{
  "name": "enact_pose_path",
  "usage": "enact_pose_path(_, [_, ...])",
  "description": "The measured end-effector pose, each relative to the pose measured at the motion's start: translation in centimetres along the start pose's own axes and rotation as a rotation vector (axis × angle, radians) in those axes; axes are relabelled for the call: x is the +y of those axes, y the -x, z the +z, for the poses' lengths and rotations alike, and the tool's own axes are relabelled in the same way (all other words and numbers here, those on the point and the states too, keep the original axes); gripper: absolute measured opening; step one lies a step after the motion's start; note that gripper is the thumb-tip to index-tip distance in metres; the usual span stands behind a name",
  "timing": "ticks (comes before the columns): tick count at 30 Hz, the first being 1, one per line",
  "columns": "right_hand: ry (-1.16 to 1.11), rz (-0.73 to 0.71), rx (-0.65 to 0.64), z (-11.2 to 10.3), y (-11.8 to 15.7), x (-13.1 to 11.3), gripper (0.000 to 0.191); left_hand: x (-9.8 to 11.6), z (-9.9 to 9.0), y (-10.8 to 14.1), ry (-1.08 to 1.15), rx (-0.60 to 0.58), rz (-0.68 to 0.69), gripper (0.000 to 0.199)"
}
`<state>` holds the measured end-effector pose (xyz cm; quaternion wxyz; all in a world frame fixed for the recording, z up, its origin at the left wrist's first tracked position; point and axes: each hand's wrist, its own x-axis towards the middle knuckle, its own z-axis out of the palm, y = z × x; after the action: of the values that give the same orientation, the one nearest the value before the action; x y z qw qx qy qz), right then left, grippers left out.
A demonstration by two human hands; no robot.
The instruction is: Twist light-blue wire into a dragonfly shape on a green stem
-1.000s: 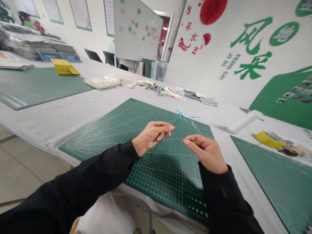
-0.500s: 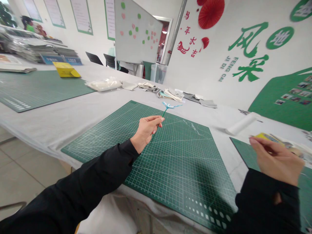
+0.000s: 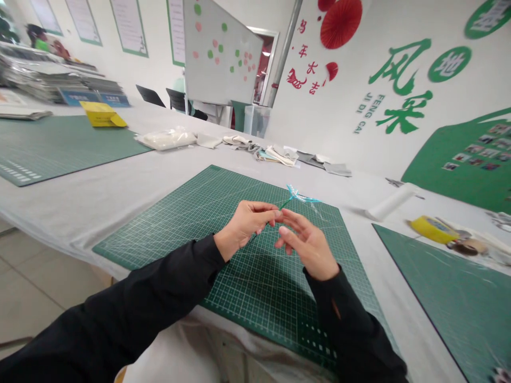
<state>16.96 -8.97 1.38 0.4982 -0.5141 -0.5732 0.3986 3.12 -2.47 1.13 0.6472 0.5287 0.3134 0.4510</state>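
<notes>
Left hand: left hand (image 3: 247,224) closed on the green wire stem (image 3: 268,222), fingers curled, thumb behind them, pinching it just below the tuft. Exact contact partly hidden.
Right hand: right hand (image 3: 308,246) empty, fingers spread and loosely bent, tips just beside the left fingertips. Cannot tell if they touch the stem.
Stem: tilted up and away from the person, over the far-right part of the green cutting mat (image 3: 175,234), not resting on it. Pale blue film tuft (image 3: 297,195) at its top, clear of both hands.
Technique: a short, firm pinch close under the tuft looks best; it should limit stem flex and keep the film uncrushed.
Rest: yellow tape roll (image 3: 433,230) and white paper roll (image 3: 391,202) near the bench's right side; fabric scraps (image 3: 275,157) along its far edge; second cutting mat (image 3: 451,303) at right.
</notes>
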Motion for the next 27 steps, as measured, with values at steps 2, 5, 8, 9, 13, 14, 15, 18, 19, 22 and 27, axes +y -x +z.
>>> enact_pose_path(2, [0.041, -0.032, 0.048, 0.3, 0.0, 0.6, 0.044, -0.1, 0.0, -0.1, 0.021, -0.014, -0.008, 0.017])
enact_pose_path(5, [0.320, -0.243, 0.276, -1.0, 0.2, 0.7, 0.020, -0.5, -0.1, -0.4, 0.047, -0.008, 0.011, 0.018])
enact_pose_path(8, [0.640, -0.529, 0.474, -2.5, 0.5, 0.3, 0.012, -0.7, -0.2, -0.6, 0.041, 0.006, 0.012, 0.016])
enact_pose_path(9, [0.721, -0.614, 0.514, -2.8, 0.5, 0.2, 0.010, -0.8, -0.2, -0.6, 0.036, 0.007, 0.005, 0.015])
enact_pose_path(13, [0.969, -0.844, 0.544, -3.5, 0.8, -0.2, 0.004, -0.7, -0.1, -0.5, 0.040, -0.015, -0.028, 0.011])
enact_pose_path(14, [1.020, -0.883, 0.534, -3.6, 0.9, -0.3, 0.005, -0.7, -0.1, -0.5, 0.046, -0.018, -0.032, 0.010])
enact_pose_path(15, [1.067, -0.920, 0.526, -3.6, 1.0, -0.4, 0.006, -0.7, -0.1, -0.5, 0.048, -0.019, -0.036, 0.010])
enact_pose_path(18, [1.184, -1.028, 0.529, -3.7, 1.3, -0.7, 0.009, -0.6, -0.2, -0.4, 0.006, -0.025, -0.037, 0.009])
enact_pose_path(19, [1.212, -1.059, 0.539, -3.8, 1.5, -0.8, 0.011, -0.6, -0.2, -0.3, -0.023, -0.027, -0.035, 0.009])
enact_pose_path(22, [1.262, -1.125, 0.592, -4.2, 1.9, -1.0, 0.019, -0.4, -0.3, -0.3, -0.101, -0.021, -0.021, 0.007])
enact_pose_path(27, [1.299, -1.182, 0.701, -5.4, 2.3, -1.0, 0.024, -0.5, -0.5, -0.4, -0.134, -0.094, -0.020, 0.005])
